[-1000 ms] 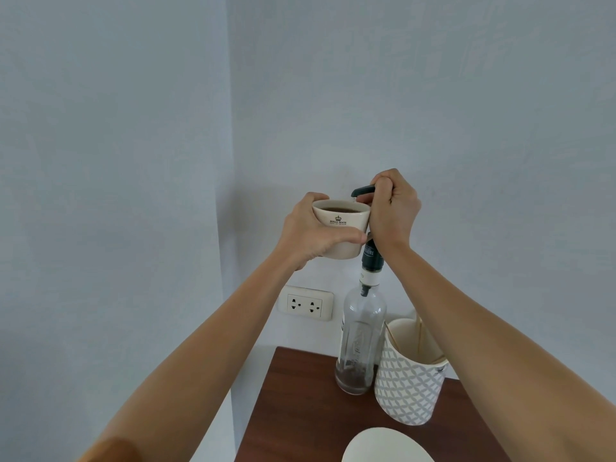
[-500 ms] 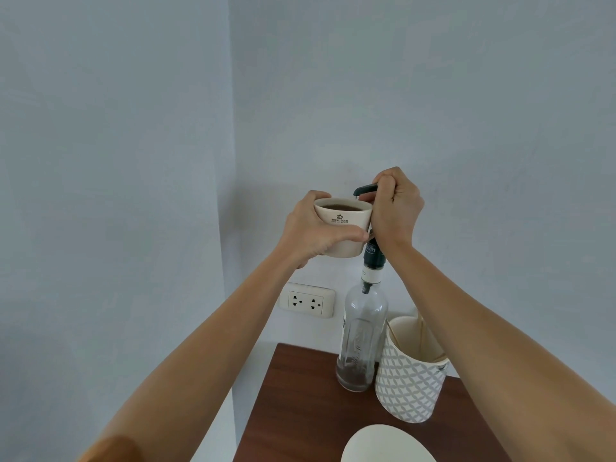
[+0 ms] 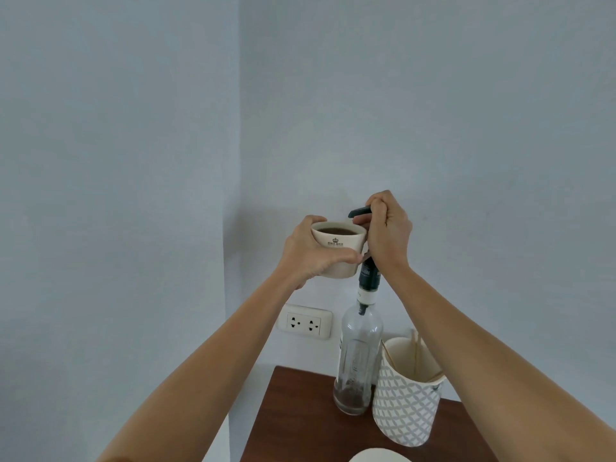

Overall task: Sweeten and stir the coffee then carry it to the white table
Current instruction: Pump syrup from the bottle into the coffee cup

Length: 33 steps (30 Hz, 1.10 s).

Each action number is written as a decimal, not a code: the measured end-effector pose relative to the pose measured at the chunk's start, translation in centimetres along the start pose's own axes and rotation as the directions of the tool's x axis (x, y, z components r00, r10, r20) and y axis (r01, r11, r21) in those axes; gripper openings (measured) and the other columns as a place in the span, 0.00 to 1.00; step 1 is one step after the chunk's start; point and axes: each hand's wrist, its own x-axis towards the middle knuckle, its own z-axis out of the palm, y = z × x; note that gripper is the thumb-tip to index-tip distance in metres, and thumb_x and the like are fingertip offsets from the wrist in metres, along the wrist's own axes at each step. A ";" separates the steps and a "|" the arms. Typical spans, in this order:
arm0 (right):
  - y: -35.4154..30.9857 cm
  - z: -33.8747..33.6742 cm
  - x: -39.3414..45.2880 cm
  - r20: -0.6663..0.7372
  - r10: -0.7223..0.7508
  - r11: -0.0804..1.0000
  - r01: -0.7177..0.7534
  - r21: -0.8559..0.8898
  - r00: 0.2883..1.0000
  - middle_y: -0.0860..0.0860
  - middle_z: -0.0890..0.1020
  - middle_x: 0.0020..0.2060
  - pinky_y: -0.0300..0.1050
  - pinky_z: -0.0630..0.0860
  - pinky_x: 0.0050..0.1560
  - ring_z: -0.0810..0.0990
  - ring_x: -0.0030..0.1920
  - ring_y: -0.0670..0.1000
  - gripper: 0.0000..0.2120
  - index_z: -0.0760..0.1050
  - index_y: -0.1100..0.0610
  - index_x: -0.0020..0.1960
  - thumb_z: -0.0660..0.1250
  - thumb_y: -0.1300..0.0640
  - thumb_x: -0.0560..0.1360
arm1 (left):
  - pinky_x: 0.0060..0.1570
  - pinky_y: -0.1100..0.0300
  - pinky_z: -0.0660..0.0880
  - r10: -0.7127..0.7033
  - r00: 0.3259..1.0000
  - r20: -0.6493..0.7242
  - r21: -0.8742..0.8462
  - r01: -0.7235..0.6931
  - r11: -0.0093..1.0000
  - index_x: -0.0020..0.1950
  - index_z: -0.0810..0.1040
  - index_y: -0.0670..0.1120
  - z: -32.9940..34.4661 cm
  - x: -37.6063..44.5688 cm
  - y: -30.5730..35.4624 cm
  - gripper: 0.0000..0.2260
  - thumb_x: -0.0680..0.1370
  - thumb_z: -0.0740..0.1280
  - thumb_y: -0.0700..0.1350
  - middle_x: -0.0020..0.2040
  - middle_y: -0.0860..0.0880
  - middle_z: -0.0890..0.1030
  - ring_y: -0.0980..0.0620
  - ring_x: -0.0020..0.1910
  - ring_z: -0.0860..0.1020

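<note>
My left hand [image 3: 310, 255] holds a cream coffee cup [image 3: 337, 243] with dark coffee in it, raised in the air beside the pump spout. My right hand [image 3: 388, 233] is closed over the dark pump head [image 3: 359, 212] of a tall clear syrup bottle [image 3: 358, 358]. The spout sticks out left above the cup's right rim. A little brown syrup sits in the bottle's bottom. The bottle stands on a dark wooden table [image 3: 300, 425].
A white patterned holder [image 3: 405, 411] with wooden stir sticks [image 3: 415, 355] stands right of the bottle. A white round rim [image 3: 376, 455] shows at the bottom edge. A wall socket [image 3: 305, 321] is behind, walls close in on the left and back.
The pump head and my right hand have risen slightly; the cup stays under the spout. The view has shifted little.
</note>
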 end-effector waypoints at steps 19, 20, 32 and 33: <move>1.2 -6.1 -7.7 0.211 0.218 0.952 -0.160 -0.262 0.953 0.55 0.85 0.38 0.55 0.82 0.52 0.85 0.43 0.56 0.22 0.80 0.61 0.45 0.55 0.48 0.84 | 0.47 0.52 0.82 0.016 0.999 0.050 0.033 -0.018 0.999 0.59 0.74 0.55 1.0 -5.7 -1.1 0.42 0.46 0.80 0.57 0.52 0.55 0.81 0.53 0.52 0.81; 1.4 -6.6 -8.3 0.226 0.251 0.954 -0.201 -0.225 0.941 0.55 0.85 0.38 0.57 0.83 0.52 0.86 0.42 0.56 0.22 0.81 0.60 0.45 0.55 0.48 0.84 | 0.47 0.54 0.82 0.022 0.998 0.057 0.040 -0.024 0.999 0.59 0.73 0.55 1.2 -6.4 -1.4 0.42 0.46 0.80 0.57 0.52 0.55 0.81 0.54 0.52 0.81; 6.6 -14.3 -18.3 0.297 0.362 0.921 -0.290 -0.261 0.884 0.48 0.87 0.47 0.62 0.80 0.56 0.85 0.52 0.52 0.18 0.83 0.51 0.54 0.55 0.49 0.84 | 0.46 0.75 0.73 0.043 0.977 0.209 0.125 -0.070 0.990 0.61 0.72 0.54 6.3 -15.1 -8.2 0.39 0.55 0.87 0.51 0.51 0.59 0.83 0.67 0.51 0.79; 7.2 -14.9 -19.2 0.290 0.387 0.911 -0.315 -0.265 0.875 0.48 0.88 0.47 0.62 0.80 0.56 0.85 0.51 0.52 0.17 0.83 0.50 0.53 0.56 0.49 0.84 | 0.47 0.77 0.72 0.039 0.974 0.223 0.135 -0.071 0.988 0.61 0.72 0.55 6.8 -15.9 -9.0 0.39 0.55 0.87 0.52 0.51 0.60 0.83 0.68 0.51 0.79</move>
